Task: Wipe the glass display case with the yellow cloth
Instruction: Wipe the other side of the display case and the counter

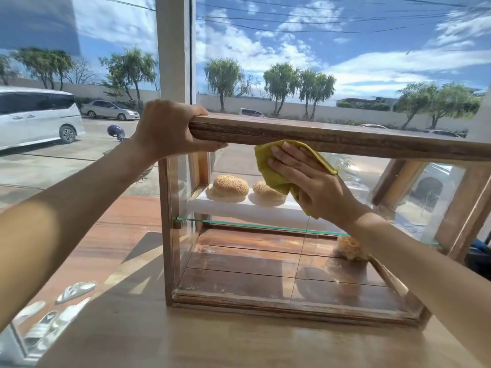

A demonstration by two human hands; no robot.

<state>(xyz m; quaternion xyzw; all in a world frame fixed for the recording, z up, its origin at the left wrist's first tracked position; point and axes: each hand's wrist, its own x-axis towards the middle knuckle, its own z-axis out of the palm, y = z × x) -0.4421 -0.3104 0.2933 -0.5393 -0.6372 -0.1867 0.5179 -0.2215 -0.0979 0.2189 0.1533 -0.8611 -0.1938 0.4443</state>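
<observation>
Both hands busy: left hand [166,128] grips case [332,136] top edge, right hand [316,181] presses cloth [268,166].

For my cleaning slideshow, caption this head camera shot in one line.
Left hand steadies the case top while the right hand presses the cloth on the glass above two buns.

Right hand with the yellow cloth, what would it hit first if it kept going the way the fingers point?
Probably the wooden top board; the right hand points up-left, fingertips on the yellow cloth just under it.

Right hand [313,181] presses yellow cloth [273,171] on glass display case [265,134]
</observation>
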